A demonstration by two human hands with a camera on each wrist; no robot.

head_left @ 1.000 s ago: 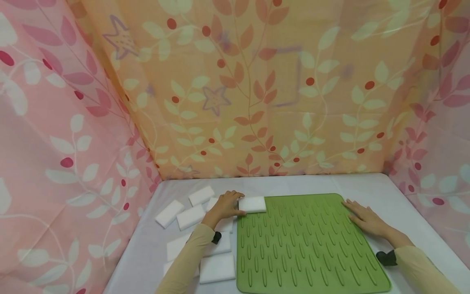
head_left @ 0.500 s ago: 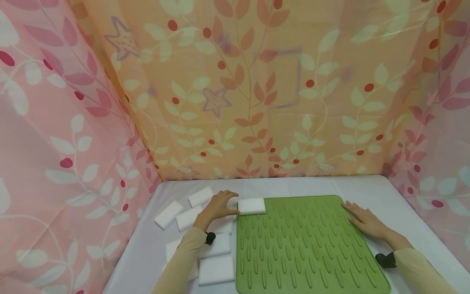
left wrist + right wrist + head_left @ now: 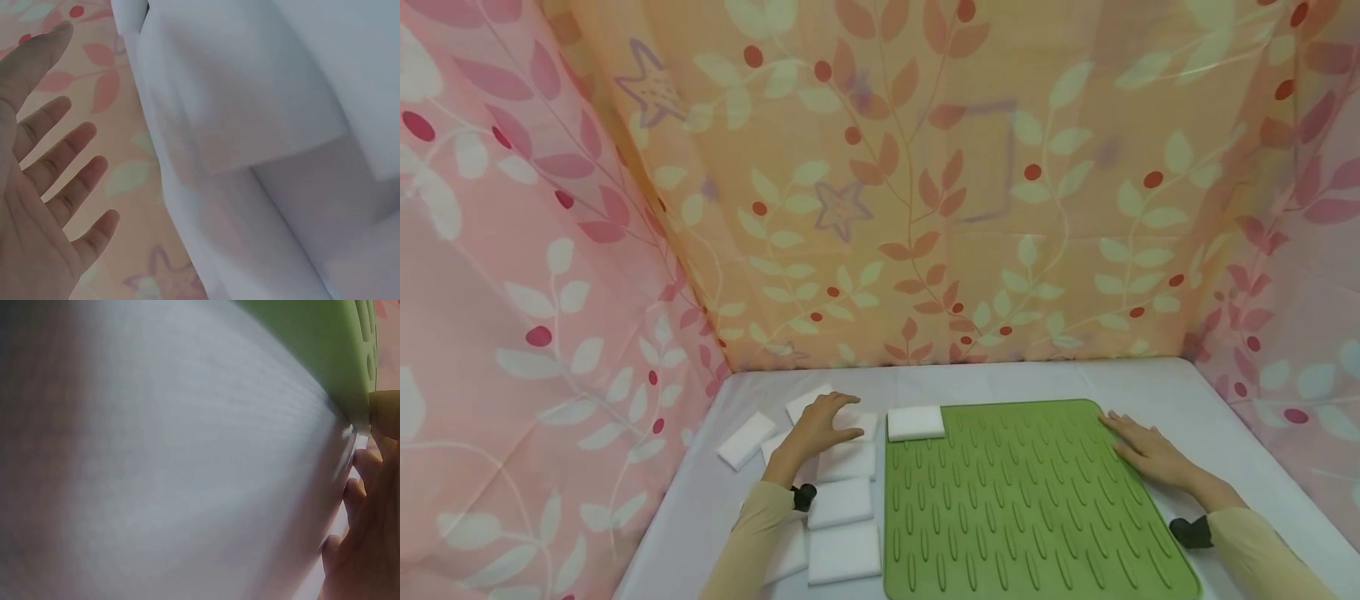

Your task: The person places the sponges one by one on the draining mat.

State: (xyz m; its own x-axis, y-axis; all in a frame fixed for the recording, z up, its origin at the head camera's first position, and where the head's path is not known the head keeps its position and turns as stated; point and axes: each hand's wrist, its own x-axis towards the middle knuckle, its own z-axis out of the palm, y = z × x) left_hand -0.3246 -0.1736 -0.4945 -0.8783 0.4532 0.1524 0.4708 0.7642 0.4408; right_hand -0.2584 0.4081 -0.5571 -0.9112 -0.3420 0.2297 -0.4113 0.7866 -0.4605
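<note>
A white sponge-like block [image 3: 916, 423] lies on the far left corner of the green ridged mat [image 3: 1037, 500]. My left hand [image 3: 812, 429] is left of that corner, over several similar white blocks, its thumb and fingers apart with nothing between them. In the left wrist view the same hand [image 3: 37, 206] shows spread fingers. My right hand [image 3: 1150, 450] rests along the mat's right edge, fingers extended. In the right wrist view, that hand's thumb [image 3: 384, 412] touches the edge of the green mat [image 3: 312, 344]. Part of the blocks is hidden under my left hand and sleeve.
Loose white blocks lie left of the mat, among them a tilted one [image 3: 747, 440] and a near one [image 3: 844, 552]. The table [image 3: 992, 379] wears a white cover. Patterned cloth [image 3: 917, 167] encloses the back and both sides.
My left hand has let go of the white block on the mat's corner and moved left, over the loose blocks. The block and my right hand have stayed in place.
</note>
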